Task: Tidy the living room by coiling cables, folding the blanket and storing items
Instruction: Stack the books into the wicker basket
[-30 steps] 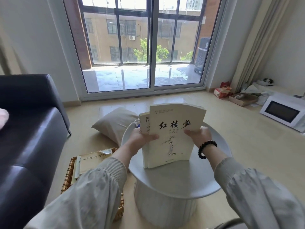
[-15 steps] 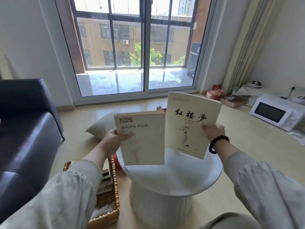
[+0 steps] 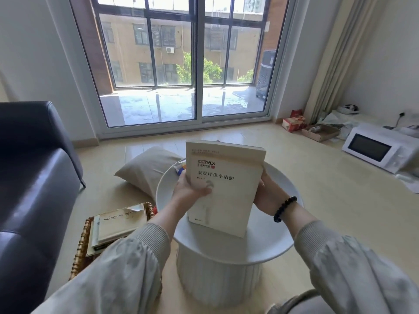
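1. Clock positions are read from the round white side table [image 3: 260, 248], with 12 o'clock toward the sliding glass door [image 3: 195, 64].
2. A dark leather sofa [image 3: 34, 189] is located at 9 o'clock, well apart from the table.
3. A wicker basket [image 3: 80, 248] is placed on the floor at 8 o'clock, between the sofa and the table. A stack of books [image 3: 120, 223] is laid flat in it, with a pale cover bearing brush lettering uppermost.
4. A beige cushion [image 3: 145, 171] is laid on the floor at 10 o'clock, just beside the table rim.
5. The left hand [image 3: 188, 191] is applied to the left edge of the held book. The thumb is pressed across the front cover and the fingers are hidden behind it, so the hand is clamped on the book.
6. The paperback book [image 3: 226, 189] is held upright over the tabletop, with its cream "CCTV 10" cover turned to the camera. A second cover's top strip is seen just behind it. Whether the lower edge touches the tabletop cannot be told.
7. The right hand [image 3: 267, 198] is set at the book's 3 o'clock edge, with the fingers curled round that edge and clamped on it.
8. A dark bead bracelet [image 3: 284, 208] is worn on the right wrist.
9. A red carton [image 3: 293, 123] and an open cardboard box [image 3: 322, 133] are found on the floor at 1 o'clock.
10. A white microwave oven [image 3: 371, 150] is set on the floor at 2 o'clock.
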Action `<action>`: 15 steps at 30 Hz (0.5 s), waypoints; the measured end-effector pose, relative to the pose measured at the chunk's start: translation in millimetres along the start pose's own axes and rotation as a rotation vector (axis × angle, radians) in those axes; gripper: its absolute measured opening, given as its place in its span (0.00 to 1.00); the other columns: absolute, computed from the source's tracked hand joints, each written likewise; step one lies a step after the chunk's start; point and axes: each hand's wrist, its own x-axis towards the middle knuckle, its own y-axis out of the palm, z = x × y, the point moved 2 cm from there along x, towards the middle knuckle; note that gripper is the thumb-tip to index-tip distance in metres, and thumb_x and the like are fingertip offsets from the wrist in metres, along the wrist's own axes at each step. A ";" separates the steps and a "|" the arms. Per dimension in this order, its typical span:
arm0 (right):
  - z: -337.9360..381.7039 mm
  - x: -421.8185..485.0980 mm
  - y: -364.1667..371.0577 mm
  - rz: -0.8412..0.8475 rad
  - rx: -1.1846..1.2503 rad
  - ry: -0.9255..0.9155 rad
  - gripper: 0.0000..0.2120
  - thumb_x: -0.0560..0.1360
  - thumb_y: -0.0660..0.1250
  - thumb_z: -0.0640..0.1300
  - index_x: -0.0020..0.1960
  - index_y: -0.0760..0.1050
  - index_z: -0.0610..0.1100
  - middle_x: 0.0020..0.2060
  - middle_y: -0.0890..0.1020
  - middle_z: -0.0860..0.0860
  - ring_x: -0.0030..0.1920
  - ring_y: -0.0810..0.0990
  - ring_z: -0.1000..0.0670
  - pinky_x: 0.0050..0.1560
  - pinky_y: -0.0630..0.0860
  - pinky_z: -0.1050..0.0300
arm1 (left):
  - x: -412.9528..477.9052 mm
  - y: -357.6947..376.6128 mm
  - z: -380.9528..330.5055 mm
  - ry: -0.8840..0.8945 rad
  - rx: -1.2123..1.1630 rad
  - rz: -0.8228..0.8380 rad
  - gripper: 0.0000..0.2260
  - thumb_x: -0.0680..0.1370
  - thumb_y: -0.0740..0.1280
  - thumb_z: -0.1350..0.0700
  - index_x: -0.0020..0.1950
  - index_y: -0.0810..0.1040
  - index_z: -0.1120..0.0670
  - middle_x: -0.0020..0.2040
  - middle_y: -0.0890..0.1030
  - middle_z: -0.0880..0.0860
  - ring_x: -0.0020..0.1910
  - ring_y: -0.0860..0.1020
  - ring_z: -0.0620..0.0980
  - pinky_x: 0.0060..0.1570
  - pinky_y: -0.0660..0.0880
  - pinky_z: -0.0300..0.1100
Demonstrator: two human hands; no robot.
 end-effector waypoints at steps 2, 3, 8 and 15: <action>-0.5 -3.9 3.4 0.086 -0.062 0.018 0.38 0.69 0.49 0.71 0.69 0.67 0.48 0.49 0.84 0.53 0.53 0.81 0.53 0.53 0.76 0.57 | 2.9 -3.3 3.3 -0.038 -0.017 0.012 0.24 0.64 0.80 0.64 0.53 0.75 0.50 0.52 0.82 0.52 0.55 0.80 0.53 0.53 0.79 0.48; -0.5 -6.2 5.0 0.137 -0.061 0.017 0.38 0.69 0.52 0.72 0.70 0.65 0.49 0.47 0.84 0.58 0.50 0.81 0.59 0.49 0.76 0.62 | 5.0 -5.6 6.2 -0.055 -0.018 0.014 0.24 0.63 0.80 0.64 0.54 0.75 0.52 0.52 0.83 0.52 0.55 0.80 0.53 0.54 0.79 0.49; -10.3 -10.9 0.4 0.279 -0.159 0.006 0.49 0.55 0.75 0.68 0.68 0.64 0.45 0.54 0.82 0.56 0.55 0.80 0.55 0.52 0.76 0.61 | 1.6 -2.2 10.2 -0.078 -0.068 -0.041 0.16 0.64 0.80 0.63 0.47 0.80 0.51 0.46 0.84 0.49 0.49 0.82 0.51 0.54 0.78 0.48; 21.3 22.4 25.1 0.186 -0.109 0.089 0.49 0.48 0.71 0.76 0.62 0.74 0.51 0.53 0.79 0.51 0.52 0.75 0.50 0.59 0.71 0.51 | -3.9 -36.5 2.9 -0.160 -0.438 -0.164 0.13 0.68 0.78 0.60 0.51 0.82 0.57 0.48 0.85 0.58 0.45 0.84 0.58 0.48 0.81 0.55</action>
